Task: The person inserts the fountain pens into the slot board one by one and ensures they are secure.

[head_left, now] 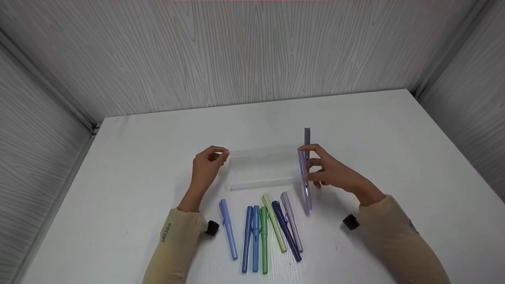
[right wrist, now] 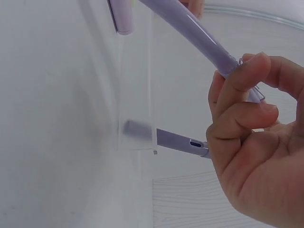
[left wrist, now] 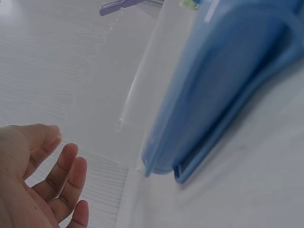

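From my end I see the table [head_left: 367, 134] carrying a clear box [head_left: 260, 184], its long axis running left to right. My right hand [head_left: 333, 170] is at the box's right end, fingers pinching a lilac pen [head_left: 308, 196]; my left hand [head_left: 205, 167] is at the far left corner, thumb and index fingertips together, seemingly pinching the edge, perhaps to steady it. The lilac pen lies across the box's axis, capped end by my fingertips, barrel pointing back towards me. A second pen [head_left: 307, 136] passes behind those fingers, barrel pointing away; I can't tell which fingers hold it. Seven loose pens [head_left: 264, 244] fan out just in front of the box, long axes roughly near to far, presumably for easy reach.
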